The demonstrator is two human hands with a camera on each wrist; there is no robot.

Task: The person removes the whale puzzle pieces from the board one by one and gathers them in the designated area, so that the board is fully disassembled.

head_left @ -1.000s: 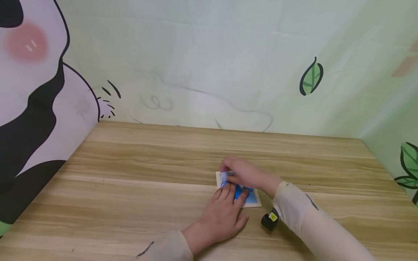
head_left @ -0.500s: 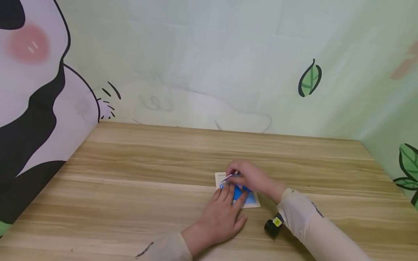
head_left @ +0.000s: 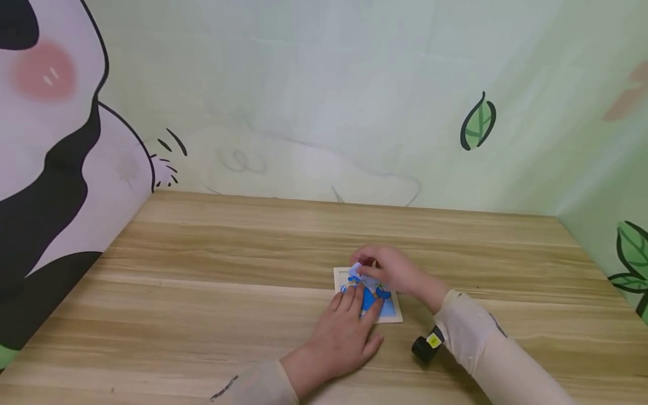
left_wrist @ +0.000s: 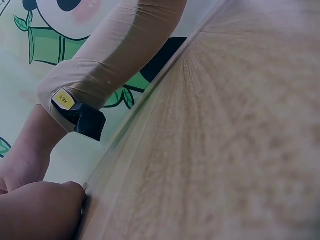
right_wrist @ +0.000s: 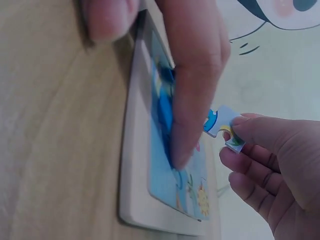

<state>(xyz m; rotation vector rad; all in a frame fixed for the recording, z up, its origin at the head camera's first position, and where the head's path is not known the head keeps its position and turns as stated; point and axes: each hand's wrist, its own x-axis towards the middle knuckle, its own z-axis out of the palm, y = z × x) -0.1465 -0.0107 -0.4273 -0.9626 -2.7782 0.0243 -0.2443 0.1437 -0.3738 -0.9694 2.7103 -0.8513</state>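
A small jigsaw puzzle with a pale frame [head_left: 397, 318] lies flat on the table, its picture blue with a sun visible in the right wrist view. My left hand [head_left: 341, 329] rests on it, the outstretched fingers pressing the blue picture. Over the puzzle's far part, my right hand [head_left: 400, 275] pinches a loose jigsaw piece [right_wrist: 226, 122] between thumb and fingers. That piece is light lilac with blue and yellow print, and it is tilted up off the board. Part of the picture is hidden under my left fingers.
The wood-grain table [head_left: 202, 315] spreads around the puzzle. A pale green printed backdrop [head_left: 304, 112] stands behind it, with a panda drawing [head_left: 116, 152] at the left. A black wrist camera [head_left: 425, 349] hangs under my right sleeve.
My right hand has lifted the jigsaw piece from the puzzle's far left corner and tilted it up, shifting slightly right. The left hand has hardly moved.
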